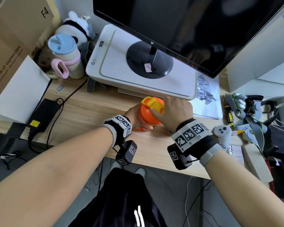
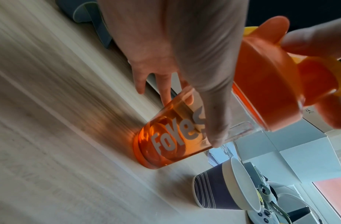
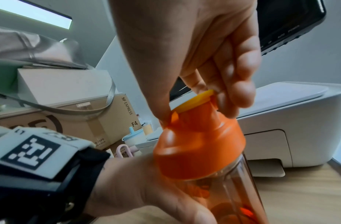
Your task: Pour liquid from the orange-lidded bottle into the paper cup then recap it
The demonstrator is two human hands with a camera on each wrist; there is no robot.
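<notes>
The orange see-through bottle [image 1: 148, 119] stands with its base on the wooden desk [image 1: 88, 112], in front of the printer. My left hand [image 1: 131, 113] grips its body from the left, thumb and fingers wrapped round it [image 2: 185, 53]. The orange lid [image 3: 198, 151] sits on the bottle, with a yellow flip cap [image 3: 194, 101] on top. My right hand [image 1: 177, 110] comes over from the right, and its thumb and fingers [image 3: 234, 91] pinch the yellow cap. The paper cup [image 2: 219, 192], dark with thin stripes and a white rim, stands upright just right of the bottle; my right wrist hides it in the head view.
A white printer [image 1: 143, 66] carrying the monitor stand sits right behind the bottle. A blue-lidded tumbler [image 1: 66, 56] and cardboard box [image 1: 15, 30] stand at back left, and a black power brick [image 1: 43, 115] lies left. A grey controller [image 1: 222, 131], straps and cables crowd the right.
</notes>
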